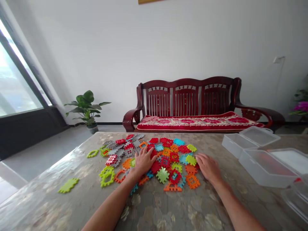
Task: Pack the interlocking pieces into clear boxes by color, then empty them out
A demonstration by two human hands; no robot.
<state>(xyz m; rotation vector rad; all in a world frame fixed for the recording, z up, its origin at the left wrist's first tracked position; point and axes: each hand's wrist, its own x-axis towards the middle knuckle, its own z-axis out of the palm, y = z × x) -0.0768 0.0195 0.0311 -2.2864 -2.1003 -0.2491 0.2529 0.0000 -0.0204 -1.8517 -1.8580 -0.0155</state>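
Note:
Many flat plastic pieces with notched edges, in red, orange, green, blue and grey, lie overlapping on the table (192, 208). Over the middle of the spread rests my left hand (144, 159), its fingers apart on red pieces. My right hand (208, 166) is at the right edge of the spread, fingers stretched out, its fingertips beside a lime green piece (191, 160) and touching a red one. Grey pieces (117, 150) are gathered at the left of the spread. A single lime green piece (68, 185) lies apart at the far left.
Clear plastic boxes (268, 173) with open lids stand on the table's right side, some holding something red or orange. Beyond the table are a wooden bench (187, 99) with a red patterned cover and a potted plant (88, 107).

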